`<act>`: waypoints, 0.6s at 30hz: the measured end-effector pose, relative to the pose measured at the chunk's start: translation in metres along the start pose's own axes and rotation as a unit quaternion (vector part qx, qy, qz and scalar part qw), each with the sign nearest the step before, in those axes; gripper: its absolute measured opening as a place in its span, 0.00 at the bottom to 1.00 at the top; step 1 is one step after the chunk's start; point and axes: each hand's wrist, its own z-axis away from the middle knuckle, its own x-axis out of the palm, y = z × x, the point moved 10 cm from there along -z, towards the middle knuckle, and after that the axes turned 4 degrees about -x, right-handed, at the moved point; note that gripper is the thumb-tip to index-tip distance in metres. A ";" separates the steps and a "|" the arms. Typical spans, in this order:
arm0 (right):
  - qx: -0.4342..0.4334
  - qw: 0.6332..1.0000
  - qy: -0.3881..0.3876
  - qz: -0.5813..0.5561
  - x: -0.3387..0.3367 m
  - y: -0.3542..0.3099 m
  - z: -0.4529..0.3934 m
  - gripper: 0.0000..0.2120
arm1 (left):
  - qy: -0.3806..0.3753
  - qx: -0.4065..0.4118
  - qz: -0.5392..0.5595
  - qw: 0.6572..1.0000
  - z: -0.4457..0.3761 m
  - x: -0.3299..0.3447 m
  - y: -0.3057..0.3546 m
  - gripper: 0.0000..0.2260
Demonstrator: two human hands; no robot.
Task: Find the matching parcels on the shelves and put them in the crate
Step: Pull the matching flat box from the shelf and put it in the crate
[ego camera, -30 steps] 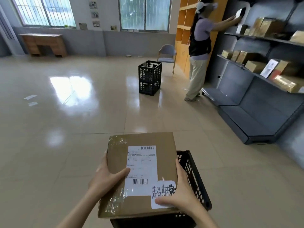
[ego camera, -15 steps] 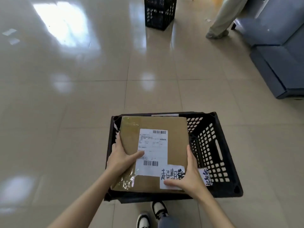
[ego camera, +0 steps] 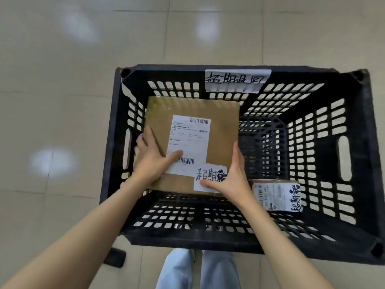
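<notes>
Pale glossy floor tiles [ego camera: 62, 101] with soft ceiling-light reflections surround a black plastic crate [ego camera: 362, 163] with slotted walls, seen from straight above, with a handwritten white label [ego camera: 237, 80] stuck to its far rim. A flat brown cardboard parcel [ego camera: 220, 130] sits inside the crate's mouth toward the left wall, held level and, as far as can be judged, not yet down on the bottom. It carries a printed shipping label [ego camera: 189, 140] with barcodes and a handwritten white tag [ego camera: 210, 176] at its near right corner. The left hand [ego camera: 154, 161] clasps the parcel's left edge, thumb pressed across the shipping label and fingers wrapped under out of sight; the right hand [ego camera: 231, 180] clasps the near right corner, thumb lying on the tag, fingers along the right edge. A smaller parcel [ego camera: 275, 195] with the same kind of handwritten tag already lies at the crate's bottom right. The held parcel looks stiff and thin, probably light to moderate, since both hands carry it flat without strain. Tape on its upper face looks glossy and may be slick, so the opposite cardboard edges are the surer place to hold while it is lowered, with care that the knuckles clear the left wall
</notes>
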 end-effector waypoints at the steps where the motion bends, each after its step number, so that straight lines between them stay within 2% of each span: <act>1: 0.003 1.000 -0.001 0.000 0.004 0.007 -0.007 0.65 | 0.006 -0.003 -0.011 1.000 -0.006 0.007 0.000 0.53; 4: 0.025 1.000 -0.009 0.003 0.017 0.029 -0.024 0.66 | 0.026 -0.015 -0.035 0.999 -0.021 0.025 -0.005 0.52; 8: 0.024 1.000 -0.015 0.014 0.031 0.043 -0.038 0.63 | 0.039 -0.016 -0.076 0.996 -0.029 0.047 -0.014 0.46; 13: 0.018 0.999 -0.023 0.016 0.035 0.052 -0.046 0.59 | 0.036 0.016 -0.105 0.994 -0.025 0.075 -0.010 0.39; 15: 0.032 0.997 -0.045 0.060 0.038 0.052 -0.047 0.59 | 0.031 0.008 -0.109 0.994 -0.026 0.074 -0.010 0.39; 18: 0.063 0.979 -0.048 0.186 0.032 0.043 -0.050 0.55 | 0.006 -0.012 -0.090 0.996 -0.026 0.060 -0.006 0.38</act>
